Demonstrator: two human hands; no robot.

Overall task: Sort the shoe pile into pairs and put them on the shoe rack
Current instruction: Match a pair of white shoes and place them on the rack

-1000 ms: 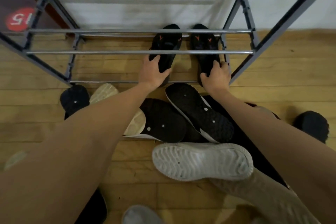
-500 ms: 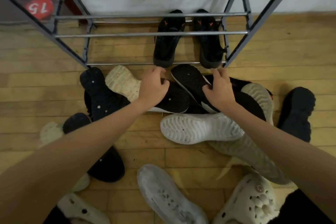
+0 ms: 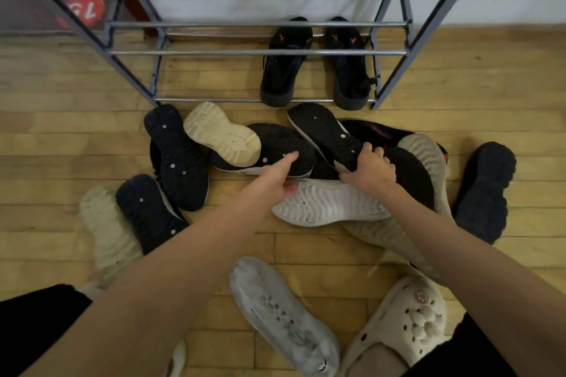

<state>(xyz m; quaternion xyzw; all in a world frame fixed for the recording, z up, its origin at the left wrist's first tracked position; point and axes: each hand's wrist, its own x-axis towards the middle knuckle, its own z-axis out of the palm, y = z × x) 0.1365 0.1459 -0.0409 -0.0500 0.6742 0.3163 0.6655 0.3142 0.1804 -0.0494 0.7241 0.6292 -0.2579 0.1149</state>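
A pair of black shoes with orange marks (image 3: 315, 67) stands side by side at the right end of the grey metal shoe rack's (image 3: 260, 52) lowest tier. In front of it, the shoe pile (image 3: 306, 168) sprawls across the wooden floor: black, cream and white shoes, most sole-up and overlapping.

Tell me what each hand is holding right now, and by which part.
The right hand grips a black sole-up shoe at its near end, fingers curled over the sole's edge. The left hand holds nothing; its fingers rest on another black sole.
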